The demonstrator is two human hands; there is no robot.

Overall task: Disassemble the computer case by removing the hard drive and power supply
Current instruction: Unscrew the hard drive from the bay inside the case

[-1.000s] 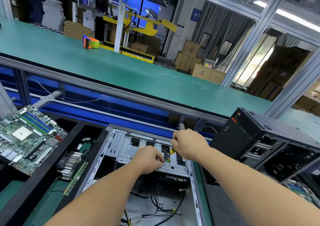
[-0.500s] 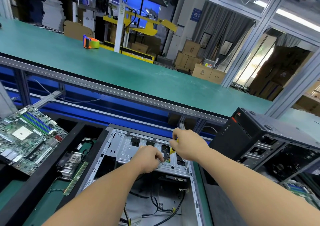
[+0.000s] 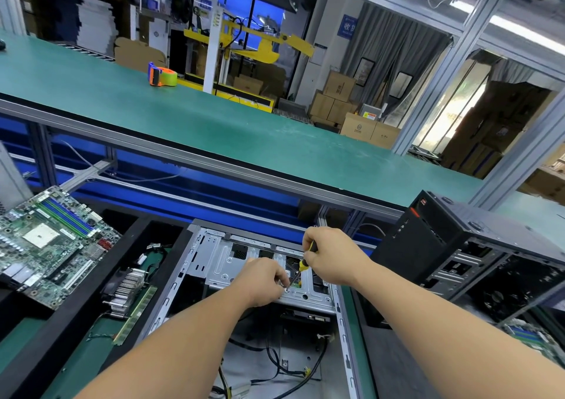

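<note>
Galvanised steel computer case (image 3: 214, 264), open, lower centre of frame; perforated drive cage (image 3: 232, 261) at its far end, black cables (image 3: 275, 365) loose on the floor. Right hand (image 3: 331, 259) clenched round a yellow-and-black screwdriver (image 3: 304, 264), tip on the cage. Left hand (image 3: 263, 281) pinches at the tip. Green motherboard (image 3: 49, 245), left; matte black tower (image 3: 452, 239), right.

Green bench top (image 3: 214, 129); silver case (image 3: 220, 264); yellow-black screwdriver (image 3: 305, 261); green mobo (image 3: 52, 242); orange-green tape gun (image 3: 162, 75).
</note>
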